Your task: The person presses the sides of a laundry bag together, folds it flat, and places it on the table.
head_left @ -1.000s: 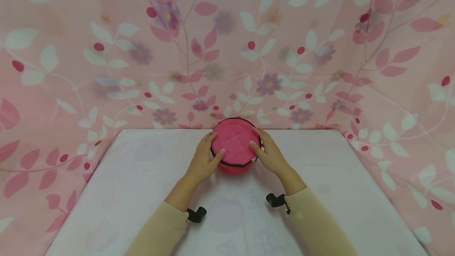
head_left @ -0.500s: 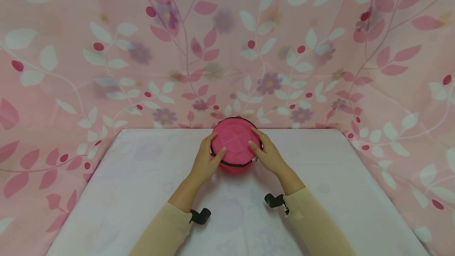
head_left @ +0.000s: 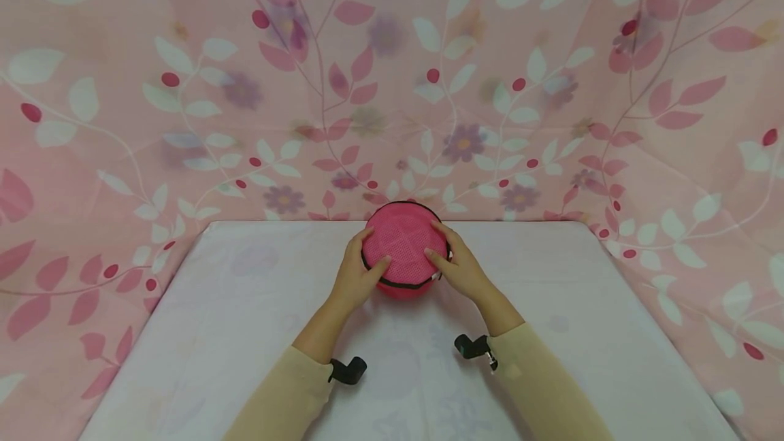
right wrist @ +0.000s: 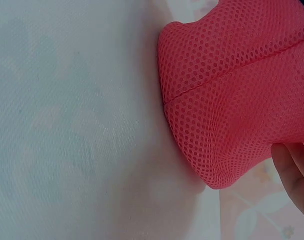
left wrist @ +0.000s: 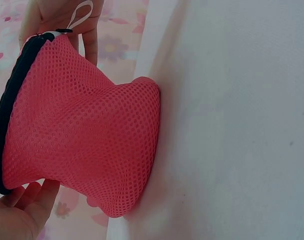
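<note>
A pink mesh laundry bag (head_left: 404, 240) with a black zip round its circular top stands on the table near the far edge. My left hand (head_left: 357, 276) grips its left side, thumb over the top rim. On the opposite side my right hand (head_left: 467, 269) holds it likewise, thumb on the mesh. The left wrist view shows the bag's rumpled side wall (left wrist: 92, 125), the black zip (left wrist: 11, 107) and a white pull loop (left wrist: 81, 16) beside the right hand. Fingers (right wrist: 291, 172) of the right hand press under the side in the right wrist view.
A white table (head_left: 392, 359) lies under the bag and forearms. Pink floral cloth (head_left: 392, 87) hangs behind the table and at both sides. Black wrist cameras (head_left: 349, 370) stick out from the beige sleeves (head_left: 545, 376).
The left wrist and sleeve have shifted slightly to the right. My right thumb has slid a little inward on the bag's top. The bag itself has barely moved.
</note>
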A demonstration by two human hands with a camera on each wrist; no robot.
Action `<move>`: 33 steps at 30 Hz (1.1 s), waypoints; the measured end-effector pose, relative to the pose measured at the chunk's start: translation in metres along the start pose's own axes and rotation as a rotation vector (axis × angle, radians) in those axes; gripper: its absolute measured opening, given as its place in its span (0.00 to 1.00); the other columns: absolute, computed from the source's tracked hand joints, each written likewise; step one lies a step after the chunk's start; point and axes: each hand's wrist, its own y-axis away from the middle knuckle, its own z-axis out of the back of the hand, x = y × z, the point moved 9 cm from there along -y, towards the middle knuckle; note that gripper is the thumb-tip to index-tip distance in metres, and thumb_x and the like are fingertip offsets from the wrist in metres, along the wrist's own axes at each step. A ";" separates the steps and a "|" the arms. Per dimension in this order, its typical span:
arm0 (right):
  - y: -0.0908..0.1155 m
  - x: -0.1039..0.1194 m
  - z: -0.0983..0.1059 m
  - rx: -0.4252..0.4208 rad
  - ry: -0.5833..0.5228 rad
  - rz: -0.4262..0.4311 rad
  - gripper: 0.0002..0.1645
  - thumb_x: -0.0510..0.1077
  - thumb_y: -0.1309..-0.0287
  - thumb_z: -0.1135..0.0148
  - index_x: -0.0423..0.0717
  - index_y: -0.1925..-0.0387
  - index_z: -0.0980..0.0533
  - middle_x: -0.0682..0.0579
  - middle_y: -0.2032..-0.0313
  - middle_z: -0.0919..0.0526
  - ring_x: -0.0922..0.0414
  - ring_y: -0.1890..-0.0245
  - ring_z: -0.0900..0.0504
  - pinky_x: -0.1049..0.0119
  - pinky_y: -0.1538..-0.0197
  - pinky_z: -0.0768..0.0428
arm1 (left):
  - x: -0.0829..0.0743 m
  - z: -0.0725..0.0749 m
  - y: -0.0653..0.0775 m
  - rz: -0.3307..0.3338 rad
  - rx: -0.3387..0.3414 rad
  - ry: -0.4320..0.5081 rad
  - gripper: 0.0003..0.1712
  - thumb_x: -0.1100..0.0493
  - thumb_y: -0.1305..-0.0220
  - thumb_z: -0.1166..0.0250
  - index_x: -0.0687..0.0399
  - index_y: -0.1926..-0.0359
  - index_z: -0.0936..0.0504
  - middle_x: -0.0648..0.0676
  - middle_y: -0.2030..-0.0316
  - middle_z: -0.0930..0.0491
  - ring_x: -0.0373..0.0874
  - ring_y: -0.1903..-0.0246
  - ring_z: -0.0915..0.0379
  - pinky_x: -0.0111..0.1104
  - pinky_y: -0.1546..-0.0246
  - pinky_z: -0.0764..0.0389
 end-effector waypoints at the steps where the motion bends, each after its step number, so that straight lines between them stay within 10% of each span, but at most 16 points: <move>1: 0.001 0.006 0.000 0.004 -0.002 0.002 0.39 0.41 0.30 0.40 0.40 0.24 0.44 0.34 0.27 0.44 0.37 0.31 0.36 0.40 0.38 0.27 | 0.000 0.000 0.000 0.005 0.000 0.010 0.41 0.52 0.32 0.34 0.51 0.25 0.43 0.59 0.28 0.43 0.53 0.28 0.45 0.49 0.28 0.43; 21: 0.009 0.041 0.006 -0.019 -0.032 -0.007 0.37 0.37 0.32 0.39 0.37 0.26 0.41 0.35 0.29 0.38 0.35 0.42 0.27 0.44 0.44 0.26 | -0.004 0.005 0.000 0.027 -0.034 0.138 0.39 0.56 0.32 0.34 0.45 0.25 0.42 0.54 0.27 0.43 0.50 0.28 0.46 0.48 0.28 0.43; 33: 0.007 0.034 0.012 -0.096 -0.228 -0.034 0.34 0.33 0.31 0.42 0.36 0.27 0.39 0.35 0.30 0.36 0.41 0.42 0.25 0.75 0.53 0.22 | -0.012 0.003 0.000 -0.017 -0.024 0.203 0.40 0.62 0.34 0.32 0.47 0.25 0.40 0.55 0.27 0.42 0.49 0.28 0.45 0.47 0.31 0.37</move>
